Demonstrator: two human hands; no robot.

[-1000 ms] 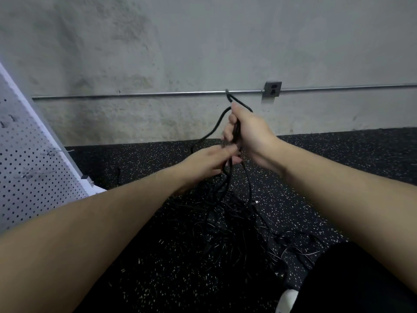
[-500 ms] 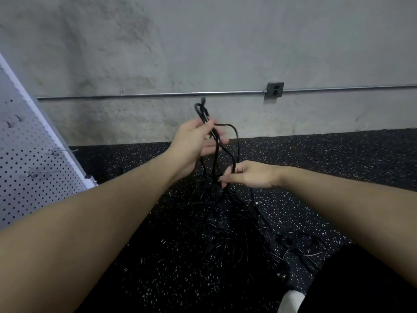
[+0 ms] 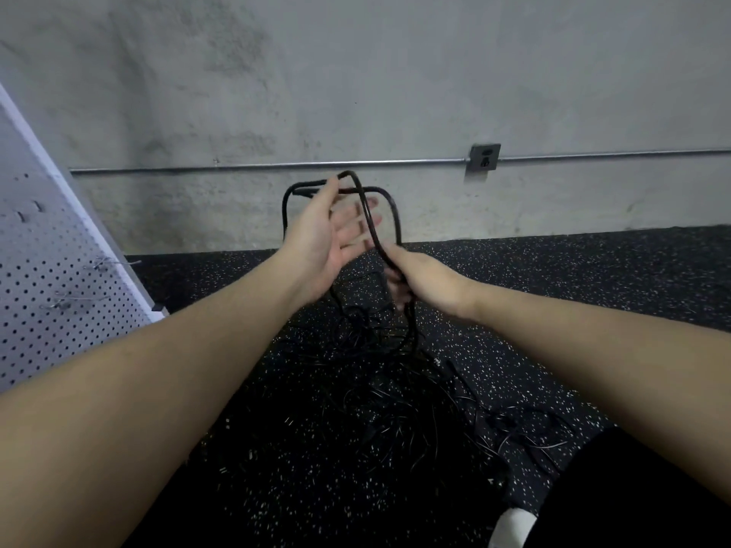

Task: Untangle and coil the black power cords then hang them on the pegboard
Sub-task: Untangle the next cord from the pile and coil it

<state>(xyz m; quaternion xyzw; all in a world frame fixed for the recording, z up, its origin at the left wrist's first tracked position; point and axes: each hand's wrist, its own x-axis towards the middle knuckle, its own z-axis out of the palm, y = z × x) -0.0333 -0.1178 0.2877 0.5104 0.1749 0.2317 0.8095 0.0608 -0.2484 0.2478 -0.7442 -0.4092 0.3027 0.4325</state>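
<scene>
One black power cord [image 3: 389, 209] stands up in loops in front of the wall. My left hand [image 3: 324, 243] is raised with the palm turned right and the fingers straight; the loops hang over it behind the thumb. Just below and to the right, my right hand [image 3: 421, 276] grips the same cord with curled fingers where it runs down. From there the cord drops into a tangled pile of black cords [image 3: 391, 393] on the speckled floor. The white pegboard [image 3: 51, 278] leans at the left, out past my left arm.
Wire hooks [image 3: 73, 302] stick out of the pegboard. A metal conduit with a socket box [image 3: 484, 162] runs along the concrete wall. My black trouser leg [image 3: 633, 488] and a white shoe [image 3: 512, 526] sit at the bottom right, beside the pile.
My left hand's fingers have straightened and its loops have widened. My right hand has risen from near the pile up to just below the left hand, still holding the cord.
</scene>
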